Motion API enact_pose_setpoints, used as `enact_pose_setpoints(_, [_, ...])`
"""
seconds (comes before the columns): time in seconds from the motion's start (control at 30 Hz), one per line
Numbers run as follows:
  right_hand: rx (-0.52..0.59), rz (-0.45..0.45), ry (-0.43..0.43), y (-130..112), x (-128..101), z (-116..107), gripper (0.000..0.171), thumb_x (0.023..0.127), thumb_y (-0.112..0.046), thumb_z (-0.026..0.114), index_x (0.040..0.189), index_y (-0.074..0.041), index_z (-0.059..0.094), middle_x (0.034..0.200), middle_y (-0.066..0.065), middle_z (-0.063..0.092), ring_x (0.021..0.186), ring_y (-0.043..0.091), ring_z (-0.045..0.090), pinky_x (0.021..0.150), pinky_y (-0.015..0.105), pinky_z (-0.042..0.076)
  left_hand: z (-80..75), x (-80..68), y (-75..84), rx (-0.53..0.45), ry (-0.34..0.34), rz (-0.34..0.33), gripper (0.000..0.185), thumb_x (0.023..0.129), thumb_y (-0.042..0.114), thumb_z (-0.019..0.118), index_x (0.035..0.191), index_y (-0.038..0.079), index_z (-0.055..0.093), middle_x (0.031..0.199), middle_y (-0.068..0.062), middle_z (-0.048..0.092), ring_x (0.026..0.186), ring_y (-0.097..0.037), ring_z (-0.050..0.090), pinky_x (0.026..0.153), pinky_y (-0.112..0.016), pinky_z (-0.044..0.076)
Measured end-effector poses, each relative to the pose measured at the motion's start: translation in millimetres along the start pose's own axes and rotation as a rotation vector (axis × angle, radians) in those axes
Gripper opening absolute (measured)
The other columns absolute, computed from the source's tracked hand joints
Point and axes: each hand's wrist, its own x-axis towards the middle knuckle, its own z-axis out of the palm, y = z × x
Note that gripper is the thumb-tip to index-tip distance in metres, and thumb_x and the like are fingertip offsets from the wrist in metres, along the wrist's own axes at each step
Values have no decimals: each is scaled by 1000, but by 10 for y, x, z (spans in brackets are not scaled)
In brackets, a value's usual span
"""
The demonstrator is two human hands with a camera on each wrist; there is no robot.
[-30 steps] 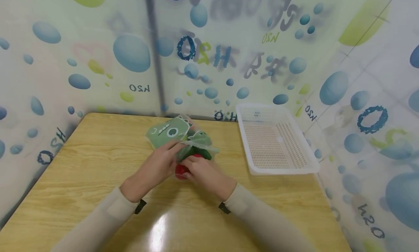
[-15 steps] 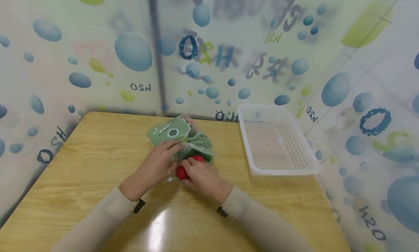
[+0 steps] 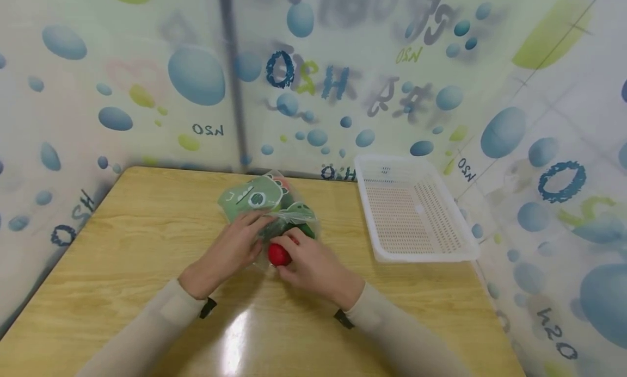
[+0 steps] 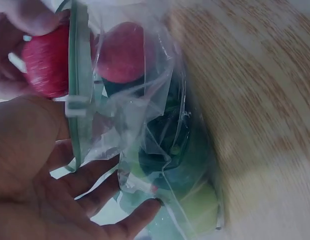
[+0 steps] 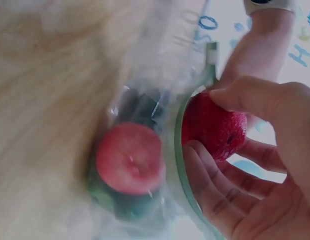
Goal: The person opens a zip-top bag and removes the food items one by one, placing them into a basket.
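My right hand (image 3: 313,263) grips a round red fruit (image 5: 220,125) with dotted skin, thumb above and fingers below. The fruit sits at the mouth of a clear zip bag (image 4: 145,100) with a green rim, partly past the rim. The bag lies on the table and has a green cartoon monster face on it. My left hand (image 3: 232,252) holds the bag near its mouth, several fingers spread along it. Inside are a pinkish-red fruit (image 5: 130,157) and dark green and light green things, blurred by the plastic.
A white perforated plastic basket (image 3: 426,255) stands at the right rear of the wooden table (image 3: 122,230). Patterned curtain-like walls (image 3: 313,121) enclose the table's back and sides.
My right hand has shifted slightly to the right with the red fruit, which now shows more between my hands. The left hand stays nearly in place, and the bag's mouth has folded a little differently.
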Motion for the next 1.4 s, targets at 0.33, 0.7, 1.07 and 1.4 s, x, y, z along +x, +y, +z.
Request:
enact_pose_setpoints(0.33, [49, 28, 229, 129, -222, -463, 59, 97, -26, 96, 148, -12, 70, 137, 8, 75, 108, 18, 78, 89, 29, 71, 72, -26, -5, -2, 22, -5, 63, 95, -7, 82, 156, 3, 69, 146, -25, 77, 133, -49, 73, 98, -66, 69])
enact_pose_setpoints(0.7, [54, 292, 261, 673, -508, -1029, 60, 97, -11, 94, 148, 1, 66, 135, 20, 75, 105, 29, 79, 88, 43, 74, 63, -41, 19, 6, -1, -2, 63, 97, 2, 87, 158, 5, 68, 144, -29, 76, 130, -52, 74, 95, -69, 69])
enact_pose_setpoints(1.07, [-42, 516, 42, 1297, -697, -1326, 50, 102, -10, 84, 147, 6, 68, 131, 30, 77, 110, 41, 75, 97, 58, 72, 68, -64, 39, 22, -36, -14, 64, 98, 6, 90, 158, 5, 67, 146, -30, 75, 131, -52, 74, 99, -68, 68])
enact_pose_setpoints(1.4, [4, 553, -374, 1521, -719, -1335, 33, 101, -11, 87, 127, 4, 75, 105, 12, 76, 94, 25, 66, 87, 38, 62, 56, -84, 60, 23, -82, -41, 65, 100, 8, 89, 161, 6, 66, 151, -31, 73, 138, -54, 71, 102, -70, 67])
